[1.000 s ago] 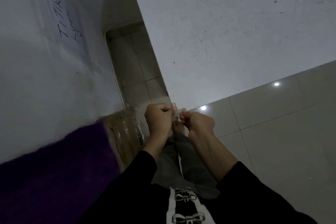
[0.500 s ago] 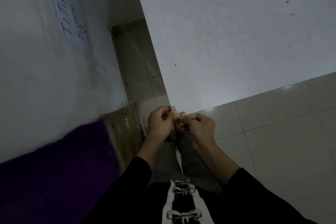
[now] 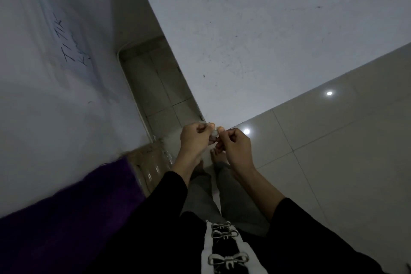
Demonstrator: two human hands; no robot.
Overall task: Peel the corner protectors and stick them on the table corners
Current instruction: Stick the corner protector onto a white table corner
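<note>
A small clear corner protector [image 3: 214,135] sits between my two hands, in front of my body. My left hand [image 3: 195,138] pinches it from the left with curled fingers. From the right, my right hand [image 3: 233,143] pinches its edge between thumb and fingertips. Just beyond my hands lies the near corner of the white table [image 3: 255,46], which fills the upper right. The protector is mostly hidden by my fingers.
A second white surface [image 3: 55,86] with handwriting fills the left, a purple cloth [image 3: 66,207] over its near end. A brown package [image 3: 149,162] lies beside it. Pale floor tiles [image 3: 333,140] spread to the right; my bare feet [image 3: 219,158] stand below my hands.
My hands have drawn closer together on the protector, and my fingers have shifted on it. The view has tilted slightly.
</note>
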